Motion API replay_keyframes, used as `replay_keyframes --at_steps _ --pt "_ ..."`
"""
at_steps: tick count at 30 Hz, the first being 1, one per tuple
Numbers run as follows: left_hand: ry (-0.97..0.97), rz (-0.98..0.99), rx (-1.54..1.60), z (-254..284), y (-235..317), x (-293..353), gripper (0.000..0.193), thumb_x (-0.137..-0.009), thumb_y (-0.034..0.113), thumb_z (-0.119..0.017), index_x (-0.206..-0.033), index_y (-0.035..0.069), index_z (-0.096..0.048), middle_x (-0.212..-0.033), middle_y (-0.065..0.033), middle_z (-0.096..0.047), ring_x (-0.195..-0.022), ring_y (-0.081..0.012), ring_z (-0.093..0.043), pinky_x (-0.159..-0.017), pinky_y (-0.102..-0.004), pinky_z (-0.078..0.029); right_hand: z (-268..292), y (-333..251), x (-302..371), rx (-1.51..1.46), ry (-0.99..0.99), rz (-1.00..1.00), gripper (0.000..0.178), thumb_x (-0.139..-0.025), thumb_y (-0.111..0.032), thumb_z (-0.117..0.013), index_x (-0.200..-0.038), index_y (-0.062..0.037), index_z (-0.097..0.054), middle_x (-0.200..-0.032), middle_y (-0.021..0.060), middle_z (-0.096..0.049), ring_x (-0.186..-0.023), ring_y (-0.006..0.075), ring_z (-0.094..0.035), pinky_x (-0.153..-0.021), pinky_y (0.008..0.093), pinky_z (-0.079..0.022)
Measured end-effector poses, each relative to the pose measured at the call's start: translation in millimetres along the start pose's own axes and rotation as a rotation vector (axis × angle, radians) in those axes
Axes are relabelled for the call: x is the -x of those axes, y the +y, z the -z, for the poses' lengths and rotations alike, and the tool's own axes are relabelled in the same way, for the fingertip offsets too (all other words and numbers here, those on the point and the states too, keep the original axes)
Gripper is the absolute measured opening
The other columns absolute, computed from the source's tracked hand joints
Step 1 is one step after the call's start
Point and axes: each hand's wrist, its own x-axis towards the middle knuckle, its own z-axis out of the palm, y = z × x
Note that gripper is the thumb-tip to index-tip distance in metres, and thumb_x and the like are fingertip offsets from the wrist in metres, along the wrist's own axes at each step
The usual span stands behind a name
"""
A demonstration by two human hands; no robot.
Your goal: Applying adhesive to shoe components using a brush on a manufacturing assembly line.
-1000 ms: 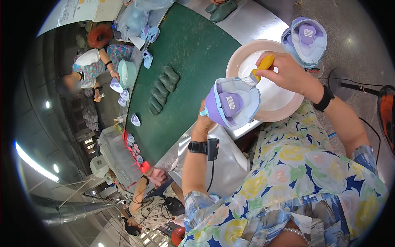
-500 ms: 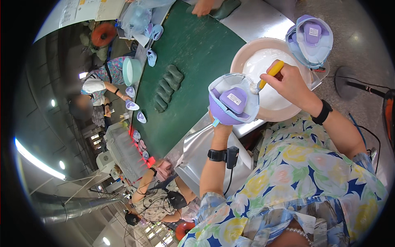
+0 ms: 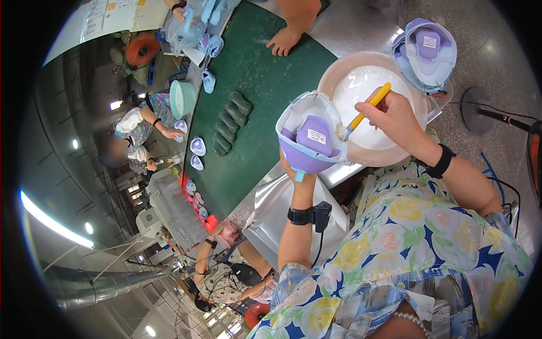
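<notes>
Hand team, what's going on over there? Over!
Left hand: holding purple-and-blue shoe upper. Right hand: gripping yellow-handled brush, bristles at upper's edge. Nothing seen blocking brush.

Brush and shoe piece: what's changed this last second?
The brush has moved down the right rim of the shoe piece. A co-worker's hand, top, has reached out over the green surface; one more purple piece lies at its left edge. The left hand still holds the shoe piece, the right hand the brush; the dark green forms stay put.

Gap between shoe upper (image 3: 314, 135) and dark forms (image 3: 228, 122)
</notes>
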Motion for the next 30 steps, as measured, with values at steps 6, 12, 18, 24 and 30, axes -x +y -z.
replay_keyframes --at_steps 6,12,18,24,30 --pt "0.039 0.026 0.210 10 -11 2 0.035 -0.095 0.018 -0.058 -0.126 0.002 -0.055 -0.121 -0.0135 -0.060 -0.106 -0.0196 -0.061 -0.090 -0.0322 -0.052 -3 -2 8 -0.159 -0.139 -0.151 0.037 -0.085 -0.032 -0.070 -0.083 0.0052 -0.064 -0.067 0.0096 -0.065 -0.056 0.0125 -0.061 -0.053 0.0247 -0.048" --pt "0.034 -0.276 -0.119 9 -8 -12 0.036 -0.092 0.014 -0.060 -0.126 0.004 -0.057 -0.116 -0.0148 -0.061 -0.103 -0.0237 -0.062 -0.092 -0.0318 -0.051 -2 -14 14 -0.289 -0.219 -0.197 0.030 -0.086 -0.027 -0.070 -0.084 0.0029 -0.065 -0.065 0.0049 -0.062 -0.055 0.0081 -0.058 -0.051 0.0210 -0.046" --pt "-0.122 0.248 -0.169 21 -9 -17 0.036 -0.091 0.022 -0.059 -0.124 0.006 -0.056 -0.108 -0.0079 -0.063 -0.096 -0.0191 -0.062 -0.082 -0.0294 -0.050 14 -15 9 -0.219 -0.182 0.103 0.019 -0.085 -0.016 -0.071 -0.092 0.0007 -0.065 -0.081 0.0063 -0.066 -0.071 0.0098 -0.061 -0.066 0.0226 -0.049" --pt "-0.370 1.093 0.553 -4 -22 24 0.043 -0.099 0.038 -0.044 -0.123 0.005 -0.056 -0.098 -0.0098 -0.070 -0.066 -0.0163 -0.070 -0.046 -0.0223 -0.058 29 -14 3 -0.046 -0.305 0.368 0.015 -0.086 -0.010 -0.070 -0.098 -0.0029 -0.064 -0.096 0.0075 -0.067 -0.084 0.0162 -0.064 -0.077 0.0276 -0.049" --pt "-0.361 1.334 0.809 -33 -12 39 0.043 -0.099 0.041 -0.043 -0.119 0.005 -0.057 -0.093 -0.0091 -0.070 -0.064 -0.0159 -0.071 -0.044 -0.0227 -0.058 5 -27 -1 -0.019 -0.541 0.748 0.014 -0.087 -0.014 -0.068 -0.098 -0.0061 -0.064 -0.098 0.0105 -0.065 -0.087 0.0292 -0.063 -0.078 0.0361 -0.051"
